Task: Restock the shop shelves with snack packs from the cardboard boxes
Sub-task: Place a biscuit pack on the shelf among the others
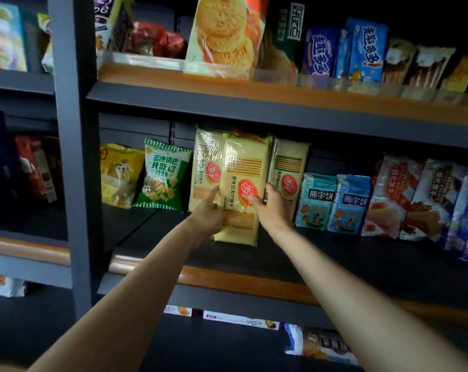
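Gripping a yellow soda cracker pack (240, 189) from both sides, the left hand (208, 213) and right hand (271, 206) are holding it upright on the middle shelf (334, 253), fingers curled round its edges. Two matching cracker packs (204, 167) are standing just behind it; a green crisp bag (164, 175) is leaning left of it, blue bear-biscuit packs (318, 200) right of it.
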Available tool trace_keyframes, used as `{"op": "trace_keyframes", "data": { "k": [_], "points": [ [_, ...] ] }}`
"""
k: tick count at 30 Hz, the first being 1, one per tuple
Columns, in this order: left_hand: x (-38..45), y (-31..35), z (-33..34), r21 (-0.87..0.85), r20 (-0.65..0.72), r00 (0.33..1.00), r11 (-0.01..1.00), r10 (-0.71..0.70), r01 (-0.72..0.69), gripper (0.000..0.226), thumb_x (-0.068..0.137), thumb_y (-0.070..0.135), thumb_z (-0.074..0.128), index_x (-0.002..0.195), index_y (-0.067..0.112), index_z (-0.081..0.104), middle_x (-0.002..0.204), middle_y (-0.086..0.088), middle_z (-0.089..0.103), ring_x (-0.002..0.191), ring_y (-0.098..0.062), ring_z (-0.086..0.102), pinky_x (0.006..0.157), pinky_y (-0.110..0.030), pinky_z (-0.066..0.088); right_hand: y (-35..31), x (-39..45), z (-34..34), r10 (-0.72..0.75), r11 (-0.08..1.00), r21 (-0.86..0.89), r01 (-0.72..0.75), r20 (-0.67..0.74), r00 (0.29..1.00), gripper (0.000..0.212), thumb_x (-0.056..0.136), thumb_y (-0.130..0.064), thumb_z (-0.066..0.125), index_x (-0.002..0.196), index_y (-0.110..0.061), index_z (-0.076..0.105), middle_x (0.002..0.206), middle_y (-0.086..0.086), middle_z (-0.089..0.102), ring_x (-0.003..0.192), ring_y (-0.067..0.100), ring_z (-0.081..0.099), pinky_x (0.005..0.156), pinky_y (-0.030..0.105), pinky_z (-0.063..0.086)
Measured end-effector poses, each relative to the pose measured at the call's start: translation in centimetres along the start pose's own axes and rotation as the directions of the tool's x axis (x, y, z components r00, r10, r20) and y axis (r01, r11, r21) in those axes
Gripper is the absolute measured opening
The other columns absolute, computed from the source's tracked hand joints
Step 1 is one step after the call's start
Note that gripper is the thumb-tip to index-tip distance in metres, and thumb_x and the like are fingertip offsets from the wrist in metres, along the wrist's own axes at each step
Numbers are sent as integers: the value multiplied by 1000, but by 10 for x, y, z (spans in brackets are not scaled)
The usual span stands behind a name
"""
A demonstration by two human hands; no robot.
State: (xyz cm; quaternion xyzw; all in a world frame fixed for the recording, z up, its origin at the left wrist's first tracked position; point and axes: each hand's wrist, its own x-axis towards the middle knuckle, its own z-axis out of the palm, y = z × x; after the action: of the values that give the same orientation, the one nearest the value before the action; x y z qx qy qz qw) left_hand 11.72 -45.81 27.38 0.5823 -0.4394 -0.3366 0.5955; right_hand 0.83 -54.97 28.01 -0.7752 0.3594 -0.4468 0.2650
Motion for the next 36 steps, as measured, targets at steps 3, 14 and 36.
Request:
{"op": "trace_keyframes", "data": {
  "k": [3,14,36],
  "points": [
    [14,0,7,-20,13,1000,999,26,-25,73,87,-14,42,145,27,23,96,-2,58,77,-13,57,62,-21,50,7,19,3,75,996,51,-77,24,997,46,92,-23,57,134,-10,44,125,5,58,112,19,57,90,28,48],
    [22,7,-7,-18,-81,996,999,37,-39,72,86,-13,43,145,25,26,107,-8,62,73,-12,57,48,-18,49,-10,24,7,24,988,151,-28,26,999,38,90,-19,61,125,-14,51,111,-1,60,100,16,60,86,34,52],
    [64,-21,-73,138,-197,979,990,57,-30,79,82,-16,49,145,23,23,107,-12,61,94,-25,60,81,-40,51,-29,55,85,67,997,-40,-65,39,997,59,84,-33,67,133,-10,44,125,11,57,116,27,53,94,35,45]
  ]
}}
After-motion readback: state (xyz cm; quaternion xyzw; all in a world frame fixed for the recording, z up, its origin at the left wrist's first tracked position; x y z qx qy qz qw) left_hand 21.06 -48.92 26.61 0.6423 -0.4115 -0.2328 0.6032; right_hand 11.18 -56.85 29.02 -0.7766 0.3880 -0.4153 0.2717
